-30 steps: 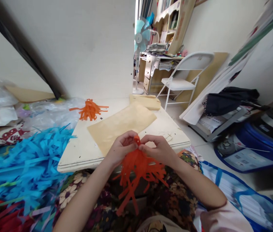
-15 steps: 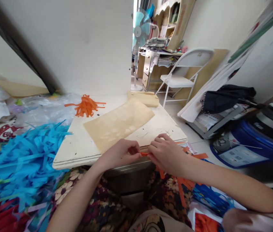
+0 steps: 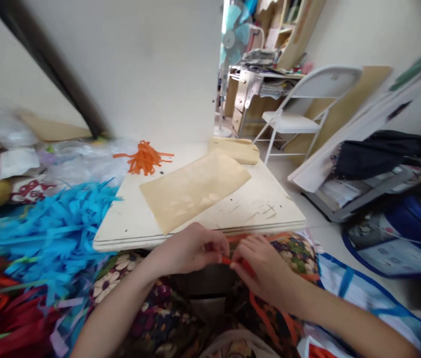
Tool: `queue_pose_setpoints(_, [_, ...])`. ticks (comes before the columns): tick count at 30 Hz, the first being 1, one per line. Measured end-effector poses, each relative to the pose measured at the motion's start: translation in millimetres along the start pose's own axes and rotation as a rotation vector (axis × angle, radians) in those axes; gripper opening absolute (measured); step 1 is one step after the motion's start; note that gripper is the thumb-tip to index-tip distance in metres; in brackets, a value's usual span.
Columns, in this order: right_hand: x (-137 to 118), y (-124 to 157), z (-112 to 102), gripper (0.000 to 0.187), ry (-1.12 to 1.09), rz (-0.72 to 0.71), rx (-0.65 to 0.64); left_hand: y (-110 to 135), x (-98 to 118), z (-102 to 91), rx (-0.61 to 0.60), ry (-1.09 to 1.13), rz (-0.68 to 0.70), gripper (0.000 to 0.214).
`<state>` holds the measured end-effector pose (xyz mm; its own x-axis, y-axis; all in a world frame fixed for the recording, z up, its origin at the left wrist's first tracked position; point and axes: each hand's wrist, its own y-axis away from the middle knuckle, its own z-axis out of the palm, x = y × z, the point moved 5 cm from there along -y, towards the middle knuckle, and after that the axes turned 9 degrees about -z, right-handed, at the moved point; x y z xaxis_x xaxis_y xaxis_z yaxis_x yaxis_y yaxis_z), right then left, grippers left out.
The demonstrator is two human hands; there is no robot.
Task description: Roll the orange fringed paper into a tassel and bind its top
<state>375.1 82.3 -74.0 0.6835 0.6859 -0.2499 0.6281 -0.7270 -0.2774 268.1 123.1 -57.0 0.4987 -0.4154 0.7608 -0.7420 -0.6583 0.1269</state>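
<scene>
Between my two hands runs a twisted orange strip (image 3: 226, 260), apparently thin paper or fabric. My left hand (image 3: 197, 248) pinches one end of it between thumb and fingers. Close beside, my right hand (image 3: 260, 263) has its fingers curled round the other end. Loose orange strips (image 3: 266, 318) trail from below the right hand across my flowered trousers. Both hands are over my lap, just off the near edge of the white table (image 3: 210, 223). An orange tassel-like bundle (image 3: 145, 158) lies at the table's far left, and a flat tan paper sheet (image 3: 195, 186) covers its middle.
A heap of blue strips (image 3: 57, 223) lies left of the table, with red strips (image 3: 12, 318) nearer me. A folded tan piece (image 3: 234, 149) rests at the table's back edge. Beyond stand a white folding chair (image 3: 299, 122) and a fan (image 3: 228, 40). A blue container (image 3: 404, 233) is at right.
Both hands have lowered from the table edge toward my lap, still holding the orange strip. The camera view has shifted, so the room appears further right.
</scene>
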Motion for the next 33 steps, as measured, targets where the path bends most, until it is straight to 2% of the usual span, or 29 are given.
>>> queue_pose_setpoints(2, [-3, 1, 26, 0.010, -0.191, -0.066, 0.015, 5, 1, 6.6, -0.138, -0.116, 0.033, 0.012])
queue_pose_setpoints(3, [-4, -1, 39, 0.011, -0.277, -0.103, 0.016, 7, -1, 8.6, -0.151, -0.225, 0.020, 0.012])
queue_pose_setpoints(5, [-5, -8, 63, 0.016, -0.420, -0.152, 0.016, 6, -10, 9.6, -0.086, -0.491, -0.084, 0.011])
queue_pose_setpoints(7, [-2, -17, 78, 0.020, -0.512, -0.130, 0.007, 2, -19, 10.2, -0.006, -0.678, -0.211, 0.012])
queue_pose_setpoints(9, [1, -25, 81, 0.024, -0.593, -0.104, 0.016, -2, -22, 15.0, 0.023, -0.713, -0.270, 0.016])
queue_pose_setpoints(12, [5, -32, 74, 0.021, -0.722, -0.108, 0.062, -4, -19, 23.3, 0.033, -0.695, -0.293, 0.021])
queue_pose_setpoints(14, [9, -32, 73, 0.020, -0.773, -0.115, 0.064, 2, -14, 18.9, 0.051, -0.671, -0.310, 0.021])
queue_pose_setpoints(15, [11, -32, 73, 0.021, -0.786, -0.122, 0.047, 7, -12, 9.3, 0.093, -0.642, -0.318, 0.019])
queue_pose_setpoints(17, [15, -30, 75, 0.021, -0.803, -0.156, 0.005, 22, -15, -29.4, 0.271, -0.574, -0.373, 0.017])
queue_pose_setpoints(18, [16, -28, 76, 0.021, -0.807, -0.176, -0.010, 34, -23, -60.6, 0.464, -0.574, -0.467, 0.021])
queue_pose_setpoints(20, [19, -24, 75, 0.019, -0.806, -0.199, -0.030, 62, -52, -127.1, 0.853, -0.657, -0.754, 0.032])
queue_pose_setpoints(21, [21, -21, 75, 0.019, -0.800, -0.199, -0.037, 71, -72, -154.4, 0.918, -0.701, -0.870, 0.037])
queue_pose_setpoints(23, [24, -16, 74, 0.019, -0.776, -0.178, -0.040, 74, -119, -194.2, 0.842, -0.684, -0.949, 0.036])
queue_pose_setpoints(25, [28, -11, 73, 0.020, -0.752, -0.138, -0.018, 68, -165, -216.2, 0.715, -0.668, -0.955, 0.030])
queue_pose_setpoints(27, [31, -7, 72, 0.020, -0.733, -0.087, 0.017, 62, -202, -225.0, 0.630, -0.659, -0.942, 0.025])
queue_pose_setpoints(29, [35, -3, 73, 0.016, -0.708, -0.025, 0.033, 58, -228, -227.3, 0.588, -0.659, -0.939, 0.024])
queue_pose_setpoints(33, [39, 0, 75, 0.012, -0.698, 0.049, 0.022, 54, -254, -229.7, 0.568, -0.642, -0.912, 0.032])
